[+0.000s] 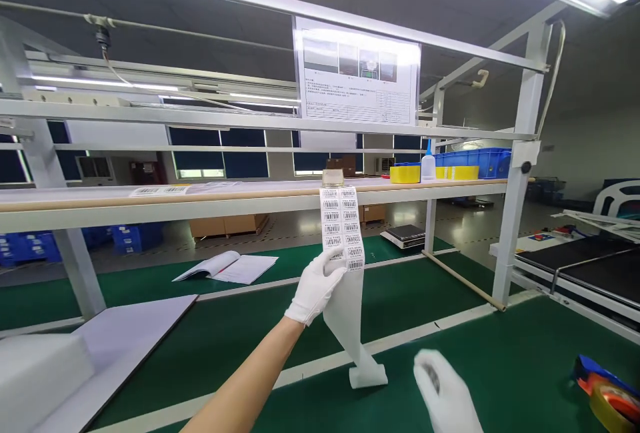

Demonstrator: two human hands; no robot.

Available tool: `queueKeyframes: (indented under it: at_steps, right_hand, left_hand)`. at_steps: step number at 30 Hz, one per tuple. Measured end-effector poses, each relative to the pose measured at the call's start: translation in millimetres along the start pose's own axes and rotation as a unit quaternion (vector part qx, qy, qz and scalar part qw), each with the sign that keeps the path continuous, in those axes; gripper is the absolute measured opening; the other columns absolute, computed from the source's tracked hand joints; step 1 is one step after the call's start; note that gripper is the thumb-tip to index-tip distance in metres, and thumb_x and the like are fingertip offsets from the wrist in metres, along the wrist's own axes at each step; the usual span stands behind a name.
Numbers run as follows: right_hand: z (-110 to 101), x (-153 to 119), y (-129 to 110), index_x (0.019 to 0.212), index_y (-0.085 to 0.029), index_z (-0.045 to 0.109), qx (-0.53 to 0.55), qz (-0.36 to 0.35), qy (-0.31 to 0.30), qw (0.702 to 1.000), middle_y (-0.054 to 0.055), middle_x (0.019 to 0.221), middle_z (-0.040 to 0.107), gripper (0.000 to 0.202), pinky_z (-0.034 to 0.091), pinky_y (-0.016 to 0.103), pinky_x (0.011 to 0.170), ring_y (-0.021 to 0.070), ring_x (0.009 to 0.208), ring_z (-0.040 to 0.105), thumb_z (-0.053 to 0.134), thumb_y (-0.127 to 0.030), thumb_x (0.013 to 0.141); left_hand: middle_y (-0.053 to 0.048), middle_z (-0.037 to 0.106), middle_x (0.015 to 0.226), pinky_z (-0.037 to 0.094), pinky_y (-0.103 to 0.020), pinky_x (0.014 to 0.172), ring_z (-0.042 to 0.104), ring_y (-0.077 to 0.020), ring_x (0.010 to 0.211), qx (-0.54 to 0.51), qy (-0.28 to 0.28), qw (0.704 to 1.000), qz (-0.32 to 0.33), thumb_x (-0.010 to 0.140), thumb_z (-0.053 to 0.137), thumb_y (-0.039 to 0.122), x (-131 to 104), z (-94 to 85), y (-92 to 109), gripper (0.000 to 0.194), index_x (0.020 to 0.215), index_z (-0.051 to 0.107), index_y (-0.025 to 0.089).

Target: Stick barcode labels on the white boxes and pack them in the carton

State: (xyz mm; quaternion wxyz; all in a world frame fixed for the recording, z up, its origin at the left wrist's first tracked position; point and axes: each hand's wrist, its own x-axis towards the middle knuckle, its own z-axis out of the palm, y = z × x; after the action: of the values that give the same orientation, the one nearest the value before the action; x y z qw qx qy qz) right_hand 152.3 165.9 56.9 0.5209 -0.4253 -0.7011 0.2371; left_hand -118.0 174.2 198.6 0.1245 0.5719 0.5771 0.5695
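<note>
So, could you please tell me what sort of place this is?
Most likely a factory assembly or packing workstation: a barcode label strip hangs from the shelf, a work-instruction sheet is posted overhead, and blue parts bins sit nearby.

The left hand (316, 286) sits just left of the frame's centre, in a white glove. Its bare forearm rises from the bottom edge, slanting up and to the right, with the wrist nearly straight. The fingers (334, 271) are closed in a pinch, fingertips aimed up and right, thumb tucked beneath.

The right hand (447, 391) lies low in the frame, right of centre, partly cut off by the bottom edge. It too wears a white glove. The fingers look loosely spread and pointed up and left, though motion blur smears them, so whether they grip anything cannot be told.
</note>
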Motion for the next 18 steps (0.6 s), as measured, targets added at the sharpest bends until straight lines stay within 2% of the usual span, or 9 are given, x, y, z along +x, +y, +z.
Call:
queueKeyframes:
  at_steps: [2,3,6,8,12,14,18]
  right_hand:
    - [8,40,-17,0.096,-0.025,0.064,0.037,-0.057,-0.050,0.996,0.004,0.088,0.067,0.027,0.062,0.038,0.071,0.0226,0.078,0.068,0.050,-0.047,0.105]
    - [13,61,-29,0.097,-0.026,0.064,0.052,-0.096,-0.050,0.993,0.005,0.091,0.067,0.027,0.062,0.040,0.076,0.0241,0.083,0.068,0.049,-0.047,0.105]
    - [28,116,-62,0.118,-0.026,0.065,0.085,-0.194,-0.025,0.977,0.008,0.115,0.070,0.025,0.059,0.045,0.098,0.0260,0.109,0.067,0.047,-0.038,0.106]
    - [42,139,-78,0.129,-0.025,0.063,0.089,-0.233,-0.020,0.968,0.008,0.122,0.071,0.028,0.060,0.042,0.098,0.0239,0.112,0.068,0.047,-0.030,0.106]
    - [66,159,-85,0.115,-0.023,0.067,0.074,-0.273,-0.010,0.959,0.004,0.105,0.075,0.020,0.065,0.034,0.079,0.0210,0.092,0.072,0.052,-0.020,0.103]
    - [71,161,-82,0.110,-0.022,0.069,0.065,-0.287,0.016,0.956,0.005,0.102,0.076,0.017,0.065,0.036,0.080,0.0223,0.091,0.073,0.054,-0.019,0.102]
    - [72,159,-75,0.117,-0.021,0.071,0.039,-0.339,0.060,0.938,0.009,0.109,0.077,0.021,0.065,0.039,0.088,0.0238,0.098,0.074,0.055,-0.020,0.104]
  left_hand:
    - [-0.009,0.061,0.149,0.058,-0.059,0.103,0.058,-0.0376,0.134,-0.002,0.001,1.000,0.000,0.091,0.066,0.046,-1,-2.4,4,0.050,0.137,0.065,0.029]
    - [-0.009,0.061,0.149,0.057,-0.058,0.104,0.058,-0.0369,0.135,-0.004,-0.001,1.000,0.004,0.091,0.066,0.046,-2,-3.5,5,0.049,0.136,0.065,0.029]
    - [-0.008,0.063,0.147,0.053,-0.056,0.110,0.058,-0.0339,0.135,-0.012,-0.008,1.000,0.025,0.089,0.068,0.044,-2,-6.4,8,0.049,0.135,0.065,0.028]
    - [-0.009,0.064,0.145,0.052,-0.056,0.111,0.059,-0.0332,0.134,-0.014,-0.014,0.999,0.035,0.085,0.072,0.042,-1,-7.8,9,0.053,0.135,0.063,0.027]
    - [-0.010,0.065,0.142,0.051,-0.056,0.112,0.060,-0.0324,0.131,-0.020,-0.021,0.999,0.046,0.080,0.076,0.039,1,-9.4,7,0.057,0.133,0.063,0.026]
    - [-0.010,0.066,0.140,0.051,-0.055,0.111,0.061,-0.0320,0.130,-0.024,-0.020,0.998,0.047,0.080,0.074,0.039,3,-9.7,4,0.053,0.130,0.065,0.024]
    - [-0.012,0.068,0.137,0.051,-0.053,0.111,0.062,-0.0309,0.128,-0.034,-0.017,0.998,0.046,0.082,0.073,0.039,6,-10.0,0,0.048,0.126,0.066,0.022]
